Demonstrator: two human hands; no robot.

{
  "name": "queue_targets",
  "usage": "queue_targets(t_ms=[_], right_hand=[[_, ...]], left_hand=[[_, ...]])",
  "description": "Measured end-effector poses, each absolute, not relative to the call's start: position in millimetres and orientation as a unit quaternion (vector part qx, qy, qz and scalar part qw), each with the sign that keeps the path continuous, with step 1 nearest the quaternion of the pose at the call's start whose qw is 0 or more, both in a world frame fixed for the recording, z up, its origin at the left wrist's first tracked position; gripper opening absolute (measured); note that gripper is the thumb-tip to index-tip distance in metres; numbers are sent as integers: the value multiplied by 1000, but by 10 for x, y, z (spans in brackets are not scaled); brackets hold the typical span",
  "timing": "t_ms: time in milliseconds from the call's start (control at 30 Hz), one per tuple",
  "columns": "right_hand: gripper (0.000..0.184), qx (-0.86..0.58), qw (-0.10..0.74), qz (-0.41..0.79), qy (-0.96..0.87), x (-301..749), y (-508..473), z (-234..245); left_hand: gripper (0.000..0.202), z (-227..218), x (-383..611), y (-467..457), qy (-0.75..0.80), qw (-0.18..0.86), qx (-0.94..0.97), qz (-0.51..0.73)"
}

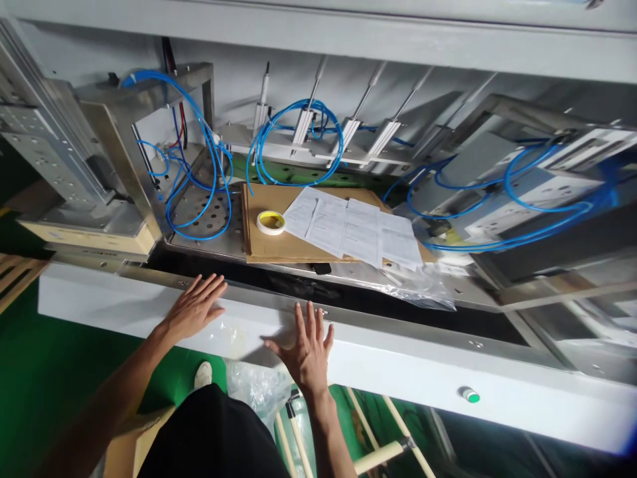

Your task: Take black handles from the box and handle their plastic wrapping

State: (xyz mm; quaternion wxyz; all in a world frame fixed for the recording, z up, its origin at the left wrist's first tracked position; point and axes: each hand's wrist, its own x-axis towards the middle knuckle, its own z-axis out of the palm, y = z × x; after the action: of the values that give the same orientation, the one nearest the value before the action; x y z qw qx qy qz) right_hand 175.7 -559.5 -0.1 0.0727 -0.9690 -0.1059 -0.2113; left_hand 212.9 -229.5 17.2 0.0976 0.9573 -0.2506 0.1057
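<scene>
At the far left, blue tubing (pixel 202 238) is looped loosely above a perforated plate (pixel 233 229). Toward the middle, slim cylinders (pixel 302 126) are already mounted in a row along a bracket (pixel 233 135), and a blue coil (pixel 343 136) is hung in front of them. Below, on the cardboard (pixel 269 251), a tape roll (pixel 271 230) and printed sheets (pixel 343 226) are laid out, unhandled. Farther right, more hose (pixel 547 210) is draped in loops. By judgement, the mounting looks done, while the hoses look unfinished — none is being worked on.

Nothing is gripped by the left hand (pixel 194 311); its fingers are extended over the white beam (pixel 423 358), their tips reaching the metal strip (pixel 398 325) along its inner edge. The right hand (pixel 309 355) is set farther along the same beam — palm down, fingers splayed, nothing held. The white beam thus lies directly beneath both sets of fingers and is continued rightward past a green button (pixel 471 396). The cardboard, tape roll and sheets are placed beyond the fingertips, across a dark slot (pixel 343 293), untouched.
</scene>
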Motion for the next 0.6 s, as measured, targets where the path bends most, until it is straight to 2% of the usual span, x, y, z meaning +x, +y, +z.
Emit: queue_targets(t_ms=[333,433,600], right_hand=[[94,-966,57,-212,-140,1730,-5682,-102],[93,-968,63,-202,-136,1724,-5676,-82],[99,-968,74,-199,-133,1725,-5663,-63]], left_hand=[[79,256,2192,-2207,-212,151,959,115],[94,293,2119,-2147,-228,167,954,97],[102,244,1991,-2094,-209,179,959,66]])
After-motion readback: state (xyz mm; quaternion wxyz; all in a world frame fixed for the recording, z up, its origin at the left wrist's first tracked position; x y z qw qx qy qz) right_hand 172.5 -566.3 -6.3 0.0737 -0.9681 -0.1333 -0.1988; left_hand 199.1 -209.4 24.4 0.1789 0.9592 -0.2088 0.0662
